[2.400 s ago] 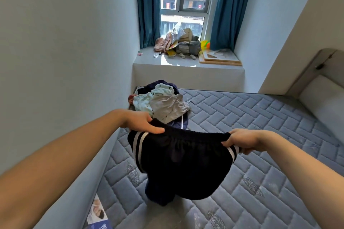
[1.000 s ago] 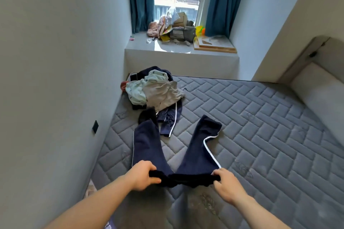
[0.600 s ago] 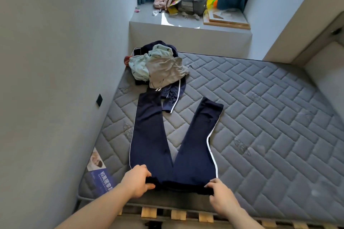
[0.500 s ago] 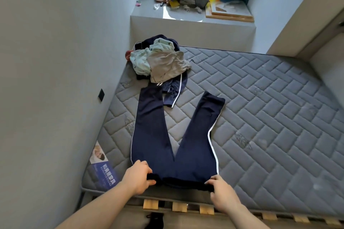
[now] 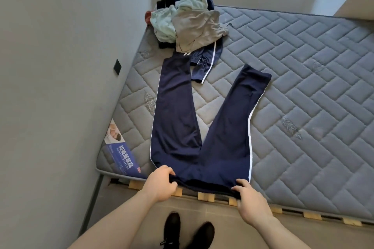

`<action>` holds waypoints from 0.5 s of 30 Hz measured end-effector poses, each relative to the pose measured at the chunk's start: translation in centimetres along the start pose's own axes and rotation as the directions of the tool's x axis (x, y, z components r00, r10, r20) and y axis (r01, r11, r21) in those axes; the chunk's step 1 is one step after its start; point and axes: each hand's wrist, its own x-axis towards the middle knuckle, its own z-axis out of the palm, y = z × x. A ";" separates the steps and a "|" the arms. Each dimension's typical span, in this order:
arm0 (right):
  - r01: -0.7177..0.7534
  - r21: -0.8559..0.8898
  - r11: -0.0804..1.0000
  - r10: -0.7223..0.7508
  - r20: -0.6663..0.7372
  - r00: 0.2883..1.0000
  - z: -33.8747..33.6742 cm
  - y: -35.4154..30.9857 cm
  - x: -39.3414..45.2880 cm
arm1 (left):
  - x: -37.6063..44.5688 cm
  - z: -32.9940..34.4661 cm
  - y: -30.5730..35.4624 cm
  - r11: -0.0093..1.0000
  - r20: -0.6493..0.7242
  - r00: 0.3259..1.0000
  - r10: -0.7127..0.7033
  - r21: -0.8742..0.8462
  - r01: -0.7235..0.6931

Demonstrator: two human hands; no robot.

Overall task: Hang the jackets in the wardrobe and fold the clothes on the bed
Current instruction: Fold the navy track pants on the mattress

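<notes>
Head view: my left hand point(image 5: 159, 185) and right hand point(image 5: 250, 201) each pinch the waistband of one trousers point(image 5: 199, 127), lower centre; one clothes pile point(image 5: 187, 20) lies at upper centre.

Both hands forward and low, gripping at the same level.

The left hand point(image 5: 160, 185) is held knuckles up, with fingers curled over and thumb tucked under the waistband of the trousers point(image 5: 199, 127). The right hand point(image 5: 251, 202) is positioned likewise at the opposite end. Both bare forearms are extended, converging from the lower frame.
</notes>
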 end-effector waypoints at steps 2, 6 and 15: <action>-0.010 -0.005 1.000 0.011 0.039 0.999 2.1 0.0 1.0 | 0.8 1.8 -1.3 0.987 0.024 0.995 -0.095 -0.124 0.098; -0.016 -0.010 1.000 0.017 0.111 0.994 5.7 0.0 3.2 | 2.7 5.3 -3.6 0.939 0.019 0.975 -0.221 -0.267 0.218; -0.040 0.040 0.998 0.030 0.234 0.972 13.6 0.0 5.7 | 4.3 12.9 -7.4 0.790 -0.074 0.878 -0.472 -0.478 0.384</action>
